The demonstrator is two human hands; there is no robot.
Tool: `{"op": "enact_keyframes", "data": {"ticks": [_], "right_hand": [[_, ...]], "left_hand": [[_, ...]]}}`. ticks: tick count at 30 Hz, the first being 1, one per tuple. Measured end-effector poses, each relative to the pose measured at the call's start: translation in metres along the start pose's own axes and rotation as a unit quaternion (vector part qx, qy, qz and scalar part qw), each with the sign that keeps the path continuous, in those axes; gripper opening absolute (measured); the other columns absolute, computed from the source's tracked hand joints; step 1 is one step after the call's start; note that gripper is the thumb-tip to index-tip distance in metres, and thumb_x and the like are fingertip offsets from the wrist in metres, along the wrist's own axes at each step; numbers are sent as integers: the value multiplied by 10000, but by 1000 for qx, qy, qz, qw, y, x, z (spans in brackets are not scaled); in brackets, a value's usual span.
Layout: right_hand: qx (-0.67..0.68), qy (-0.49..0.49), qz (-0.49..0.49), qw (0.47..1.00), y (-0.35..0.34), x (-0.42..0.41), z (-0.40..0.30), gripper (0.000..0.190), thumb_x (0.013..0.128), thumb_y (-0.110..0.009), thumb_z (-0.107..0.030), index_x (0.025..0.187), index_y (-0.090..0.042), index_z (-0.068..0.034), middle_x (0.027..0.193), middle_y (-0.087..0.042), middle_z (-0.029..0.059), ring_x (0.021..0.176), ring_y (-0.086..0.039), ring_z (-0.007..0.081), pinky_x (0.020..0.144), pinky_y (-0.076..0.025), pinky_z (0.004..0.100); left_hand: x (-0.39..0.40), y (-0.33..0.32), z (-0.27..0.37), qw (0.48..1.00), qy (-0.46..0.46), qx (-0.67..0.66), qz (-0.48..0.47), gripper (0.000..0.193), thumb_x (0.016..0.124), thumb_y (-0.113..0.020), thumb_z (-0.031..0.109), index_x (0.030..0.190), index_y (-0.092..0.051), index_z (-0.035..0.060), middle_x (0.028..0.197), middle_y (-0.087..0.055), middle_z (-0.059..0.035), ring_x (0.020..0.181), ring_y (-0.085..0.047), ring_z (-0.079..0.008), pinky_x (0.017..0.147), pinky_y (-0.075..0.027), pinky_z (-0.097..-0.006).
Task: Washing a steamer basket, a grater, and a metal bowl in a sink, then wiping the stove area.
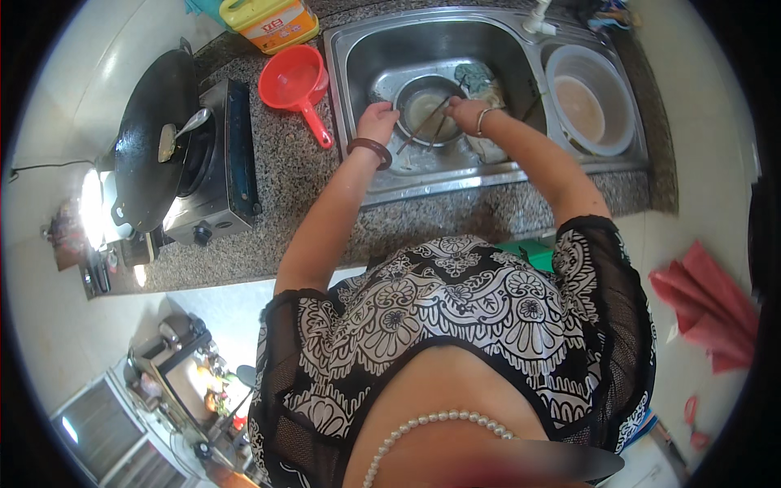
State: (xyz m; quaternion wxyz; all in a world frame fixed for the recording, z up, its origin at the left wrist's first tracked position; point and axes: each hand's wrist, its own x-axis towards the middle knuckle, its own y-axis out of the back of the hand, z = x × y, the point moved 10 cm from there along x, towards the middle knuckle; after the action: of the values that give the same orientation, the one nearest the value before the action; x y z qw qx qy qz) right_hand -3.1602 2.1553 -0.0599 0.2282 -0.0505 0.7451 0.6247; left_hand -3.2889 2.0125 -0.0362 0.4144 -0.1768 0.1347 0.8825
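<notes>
In the larger basin of a stainless steel sink (pixel 427 190) sits a round metal bowl (pixel 407 129) with cloudy liquid in it. My left hand (pixel 378 122) touches the bowl's left rim, its fingers bent against it. From the right, my right hand (pixel 467 114) grips a pair of dark chopsticks (pixel 421 127), which slant down across the bowl to the lower left. A green scouring cloth (pixel 475 78) and a wet, pale cloth (pixel 487 149) lie in the basin to the right of the bowl, partly behind my right hand.
A translucent plastic tub (pixel 619 100) stands in the smaller basin, under a faucet (pixel 540 25). Left of the sink are a red plastic dipper (pixel 293 76), a yellow detergent jug (pixel 271 24) and a gas stove (pixel 235 152) bearing a dark wok (pixel 146 140). A red cloth (pixel 708 305) hangs at the right.
</notes>
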Motion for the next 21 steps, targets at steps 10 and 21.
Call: {"op": "enact_keyframes", "data": {"ticks": [10,21], "right_hand": [[-122,103,-100,982,-92,57,-25,284,801,-568,-186,1084,-597,-170,1156,-538,86,957,-618,258,825,-463,405],[306,-77,343,885,102,25,134,304,889,-534,-371,918,-657,-95,932,-565,129,819,-598,321,722,-488,400]], "left_hand": [[82,0,-140,974,133,137,124,506,805,-617,220,1241,-485,-2,965,-580,-122,719,-536,-206,576,-427,-341],[74,-56,-178,907,382,-162,68,385,861,-487,39,1237,-433,-27,1214,-498,-248,950,-610,-400,679,-573,-544]]}}
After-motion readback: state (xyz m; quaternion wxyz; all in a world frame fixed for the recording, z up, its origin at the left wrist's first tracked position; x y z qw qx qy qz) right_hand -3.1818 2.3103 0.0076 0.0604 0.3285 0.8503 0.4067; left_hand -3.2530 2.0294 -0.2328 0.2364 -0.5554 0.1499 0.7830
